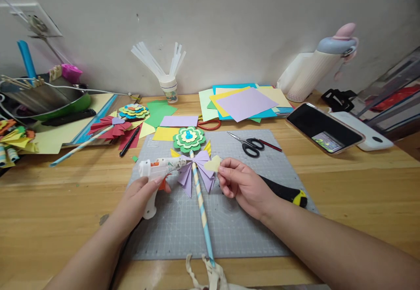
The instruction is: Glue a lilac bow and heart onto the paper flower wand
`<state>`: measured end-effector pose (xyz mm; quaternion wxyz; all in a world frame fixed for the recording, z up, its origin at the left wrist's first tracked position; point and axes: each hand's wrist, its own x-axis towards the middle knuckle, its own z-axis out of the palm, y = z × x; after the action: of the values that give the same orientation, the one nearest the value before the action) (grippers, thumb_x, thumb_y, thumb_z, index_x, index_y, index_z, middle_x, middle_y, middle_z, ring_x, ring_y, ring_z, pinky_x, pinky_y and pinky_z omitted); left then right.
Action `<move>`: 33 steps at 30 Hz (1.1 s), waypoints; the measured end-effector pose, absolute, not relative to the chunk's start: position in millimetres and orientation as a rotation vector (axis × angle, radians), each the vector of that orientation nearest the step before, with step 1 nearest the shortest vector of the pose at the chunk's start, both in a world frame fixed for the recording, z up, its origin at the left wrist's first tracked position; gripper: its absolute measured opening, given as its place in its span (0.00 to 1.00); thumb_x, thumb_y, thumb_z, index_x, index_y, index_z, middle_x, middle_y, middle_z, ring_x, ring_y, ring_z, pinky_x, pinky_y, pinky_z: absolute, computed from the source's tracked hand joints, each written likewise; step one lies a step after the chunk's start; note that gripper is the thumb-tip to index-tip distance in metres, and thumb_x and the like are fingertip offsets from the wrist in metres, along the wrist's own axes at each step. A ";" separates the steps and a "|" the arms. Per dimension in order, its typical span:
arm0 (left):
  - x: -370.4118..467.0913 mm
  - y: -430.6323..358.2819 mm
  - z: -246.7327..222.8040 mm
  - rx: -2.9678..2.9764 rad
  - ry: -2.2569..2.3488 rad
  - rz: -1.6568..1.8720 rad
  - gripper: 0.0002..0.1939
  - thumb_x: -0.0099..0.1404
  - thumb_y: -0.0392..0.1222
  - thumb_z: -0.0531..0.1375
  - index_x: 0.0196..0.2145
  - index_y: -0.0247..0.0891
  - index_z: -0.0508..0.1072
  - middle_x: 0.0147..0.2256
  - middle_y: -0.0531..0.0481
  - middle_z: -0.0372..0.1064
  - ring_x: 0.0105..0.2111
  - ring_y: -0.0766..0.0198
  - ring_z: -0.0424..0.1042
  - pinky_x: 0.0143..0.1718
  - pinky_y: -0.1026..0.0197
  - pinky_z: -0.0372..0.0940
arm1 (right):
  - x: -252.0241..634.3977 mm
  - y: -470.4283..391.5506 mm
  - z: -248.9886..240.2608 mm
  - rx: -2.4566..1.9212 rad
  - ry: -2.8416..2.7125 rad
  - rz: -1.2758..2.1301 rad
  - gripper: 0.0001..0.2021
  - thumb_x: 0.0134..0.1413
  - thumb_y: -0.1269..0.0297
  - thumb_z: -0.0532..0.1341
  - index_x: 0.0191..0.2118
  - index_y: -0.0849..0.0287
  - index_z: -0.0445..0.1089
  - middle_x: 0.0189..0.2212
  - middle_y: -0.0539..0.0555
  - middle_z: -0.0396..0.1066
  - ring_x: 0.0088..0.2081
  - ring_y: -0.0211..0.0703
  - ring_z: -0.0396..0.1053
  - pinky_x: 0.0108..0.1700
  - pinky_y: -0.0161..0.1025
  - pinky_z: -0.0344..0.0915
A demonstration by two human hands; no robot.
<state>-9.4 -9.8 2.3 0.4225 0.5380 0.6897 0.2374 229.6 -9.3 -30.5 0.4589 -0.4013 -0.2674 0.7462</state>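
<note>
My left hand (146,192) is wrapped round a white hot glue gun (162,166) with an orange trigger. Its nozzle reaches the middle of a purple folded-paper bow (197,171). Between the thumb and fingers of my right hand (241,183) is a small pale yellow paper heart (212,164), held just right of the bow's middle. The bow lies across a blue-and-cream striped paper stick (200,198). A green layered paper flower (189,139) tops the stick. Beneath everything is a grey cutting mat (170,233).
Black-handled scissors (247,143) and a black-and-yellow handle (292,193) lie on the mat's right side. A phone (323,128) is at the right. Coloured paper sheets (247,102), a cup of white strips (169,89) and a red finished paper flower piece (111,127) are behind.
</note>
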 end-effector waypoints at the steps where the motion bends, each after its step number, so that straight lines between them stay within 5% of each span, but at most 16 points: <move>1: -9.6 -10.0 2.3 1.352 1.725 0.604 0.23 0.53 0.61 0.53 0.24 0.39 0.75 0.27 0.49 0.69 0.23 0.62 0.59 0.22 0.63 0.53 | 229.6 -9.4 -30.6 -0.987 -0.658 1.838 0.12 0.45 0.61 0.67 0.28 0.59 0.63 0.18 0.45 0.66 0.16 0.28 0.60 0.17 0.27 0.48; 20: -20.8 -5.8 -5.4 1.473 1.713 0.504 0.28 0.55 0.65 0.52 0.26 0.37 0.76 0.18 0.53 0.58 0.18 0.65 0.57 0.17 0.64 0.51 | 230.4 -8.3 -31.7 -0.979 -0.660 1.844 0.11 0.46 0.62 0.66 0.28 0.59 0.64 0.18 0.45 0.66 0.16 0.28 0.61 0.17 0.27 0.50; 33: -18.0 -6.8 14.4 1.610 1.737 0.438 0.26 0.55 0.64 0.54 0.26 0.38 0.77 0.22 0.50 0.63 0.25 0.60 0.63 0.21 0.64 0.54 | 230.2 -9.3 -30.5 -0.987 -0.651 1.843 0.11 0.46 0.62 0.67 0.27 0.59 0.63 0.18 0.45 0.66 0.15 0.28 0.61 0.17 0.25 0.50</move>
<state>-18.0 -6.8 14.4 0.3585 0.6239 0.6734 0.1696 230.2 -9.3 -30.5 0.4580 -0.4008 -0.2644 0.7481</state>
